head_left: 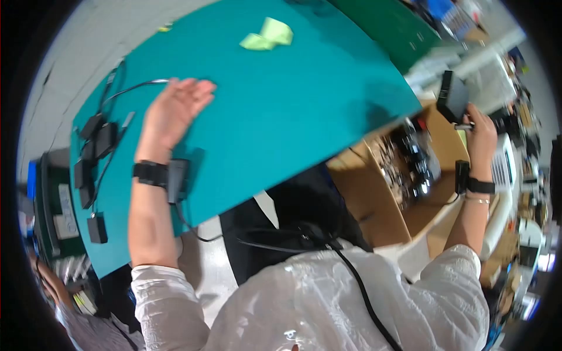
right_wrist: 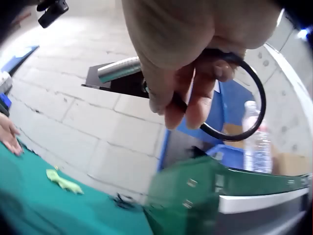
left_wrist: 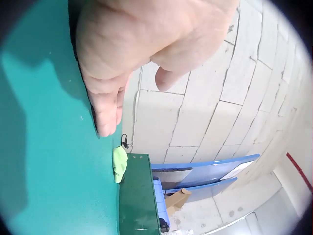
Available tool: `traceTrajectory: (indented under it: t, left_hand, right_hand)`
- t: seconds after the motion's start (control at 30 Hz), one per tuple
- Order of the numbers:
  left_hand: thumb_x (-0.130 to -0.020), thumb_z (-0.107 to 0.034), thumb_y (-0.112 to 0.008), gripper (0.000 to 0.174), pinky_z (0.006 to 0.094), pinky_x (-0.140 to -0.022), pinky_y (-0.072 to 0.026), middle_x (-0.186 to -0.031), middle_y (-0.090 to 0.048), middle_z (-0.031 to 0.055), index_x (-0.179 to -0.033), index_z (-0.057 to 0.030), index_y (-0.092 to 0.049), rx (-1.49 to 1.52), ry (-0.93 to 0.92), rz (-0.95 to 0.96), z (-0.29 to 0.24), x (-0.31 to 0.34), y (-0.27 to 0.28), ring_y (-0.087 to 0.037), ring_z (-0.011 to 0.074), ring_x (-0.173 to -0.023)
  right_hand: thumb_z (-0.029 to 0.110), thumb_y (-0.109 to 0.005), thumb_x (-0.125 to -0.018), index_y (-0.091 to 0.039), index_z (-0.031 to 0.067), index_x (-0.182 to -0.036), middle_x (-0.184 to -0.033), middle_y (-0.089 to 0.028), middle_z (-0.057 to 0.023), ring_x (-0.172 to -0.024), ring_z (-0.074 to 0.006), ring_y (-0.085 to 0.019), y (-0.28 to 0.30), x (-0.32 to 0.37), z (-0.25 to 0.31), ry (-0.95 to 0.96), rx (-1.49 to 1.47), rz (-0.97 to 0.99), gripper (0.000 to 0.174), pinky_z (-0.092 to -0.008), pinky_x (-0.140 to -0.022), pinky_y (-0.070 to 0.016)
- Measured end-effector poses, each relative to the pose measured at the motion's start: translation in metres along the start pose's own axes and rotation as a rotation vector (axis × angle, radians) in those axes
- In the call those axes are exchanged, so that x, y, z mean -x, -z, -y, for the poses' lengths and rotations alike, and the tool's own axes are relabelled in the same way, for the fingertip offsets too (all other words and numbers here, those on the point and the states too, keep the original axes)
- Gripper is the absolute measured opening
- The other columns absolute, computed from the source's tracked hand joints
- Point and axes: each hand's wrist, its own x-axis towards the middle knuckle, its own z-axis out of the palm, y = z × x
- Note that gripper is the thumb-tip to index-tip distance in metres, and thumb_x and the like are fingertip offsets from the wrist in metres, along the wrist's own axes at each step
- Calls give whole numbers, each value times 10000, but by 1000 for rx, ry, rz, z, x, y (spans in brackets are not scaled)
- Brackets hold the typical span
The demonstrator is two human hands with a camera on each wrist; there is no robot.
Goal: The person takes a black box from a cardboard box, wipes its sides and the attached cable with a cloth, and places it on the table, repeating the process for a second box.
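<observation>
Over the cardboard box at the right, my right hand (head_left: 482, 137) grips a black box-shaped device (head_left: 452, 96) with a cable. Up close in the right wrist view, its black cable (right_wrist: 264, 100) loops around the fingers, and a silver cylindrical connector (right_wrist: 119, 70) sticks out beside them. My left hand (head_left: 175, 111) lies along the teal table (head_left: 281, 111), fingers loosely extended and holding nothing. A dark cable (head_left: 132, 89) with a silvery end runs up behind that hand. Farther left are several black box-shaped devices (head_left: 106, 140) with cables.
A crumpled light green cloth (head_left: 275, 33) lies near the table's far side. The open cardboard box (head_left: 374, 202) beside the table contains a jumble of black and shiny items. A green cabinet (left_wrist: 139, 196) adjoins the table's end. Another person's arm (head_left: 52, 284) shows at lower left.
</observation>
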Motion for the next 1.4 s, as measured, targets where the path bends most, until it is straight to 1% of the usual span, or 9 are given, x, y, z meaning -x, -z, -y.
traceTrajectory:
  t: [0.1, 0.23, 0.37, 0.43, 0.77, 0.97, 1.07, 1.17, 1.4]
  left_hand:
    - [-1015, -274, -321, 445, 424, -1103, -329, -1306, -461, 276, -1207, 110, -440, -28, 23, 28, -2, -3, 8, -429, 353, -1262]
    - [-1018, -210, -307, 438, 453, -1145, -264, -1397, -320, 307, -1285, 137, -324, -8, -44, -368, 2, 0, -38, -298, 378, -1343]
    - [-1017, -183, -307, 467, 456, -1162, -227, -1441, -237, 298, -1355, 127, -221, -32, -14, -311, 3, 0, -32, -210, 372, -1379]
    - [-1015, -156, -315, 496, 451, -1175, -194, -1487, -153, 268, -1406, 102, -153, -37, -70, -365, 4, 0, -41, -147, 346, -1401]
    - [-1002, -124, -349, 490, 468, -1181, -158, -1487, -161, 252, -1401, 89, -162, 67, -11, -165, -13, -2, 14, -143, 344, -1403]
    - [-1007, -126, -335, 484, 482, -1181, -148, -1488, -152, 251, -1400, 92, -155, 41, -39, -205, -11, 0, 7, -134, 356, -1402]
    - [-1015, -127, -297, 478, 465, -1184, -145, -1502, -143, 233, -1416, 80, -140, 34, -33, -242, -9, 1, 0, -130, 335, -1407]
    - [-1015, -133, -316, 457, 486, -1176, -174, -1483, -176, 244, -1380, 112, -189, 72, -51, -223, -8, 2, 3, -142, 357, -1400]
    - [-1016, -146, -325, 454, 467, -1171, -210, -1440, -233, 286, -1365, 124, -216, 40, -52, -239, -3, 1, -11, -206, 362, -1381]
  right_hand:
    - [129, -605, -799, -610, 105, -957, -857, -652, -89, -809, -310, -607, 0, 67, -25, 88, 89, 291, 160, -393, -718, -462]
    - [118, -538, -783, -624, 167, -916, -745, -631, -52, -745, -248, -624, -56, 160, -67, 238, 90, 464, 166, -354, -700, -469]
    - [98, -543, -778, -638, 189, -932, -801, -639, -17, -818, -221, -624, -89, 202, -69, 226, 43, 745, 203, -353, -752, -460]
    - [100, -546, -771, -638, 185, -928, -807, -637, -12, -826, -221, -620, -105, 218, -72, 245, 30, 759, 200, -345, -760, -457]
    - [118, -561, -774, -681, 183, -899, -815, -651, -6, -833, -218, -626, -162, 242, -53, 416, -236, 765, 185, -321, -781, -463]
    - [149, -579, -773, -663, 158, -838, -836, -661, -47, -798, -289, -646, -213, 240, -24, 503, -393, 817, 107, -391, -706, -507]
    - [110, -557, -783, -655, 130, -880, -944, -655, -50, -883, -273, -629, -214, 229, -5, 507, -231, 1031, 140, -371, -798, -495]
    - [74, -556, -778, -647, 113, -959, -1027, -629, -48, -987, -262, -602, -235, 246, -14, 480, -354, 949, 206, -355, -868, -478]
    - [-24, -571, -702, -644, 122, -1048, -1166, -573, -45, -1161, -239, -490, -172, 219, -24, 491, -455, 837, 383, -344, -1024, -379]
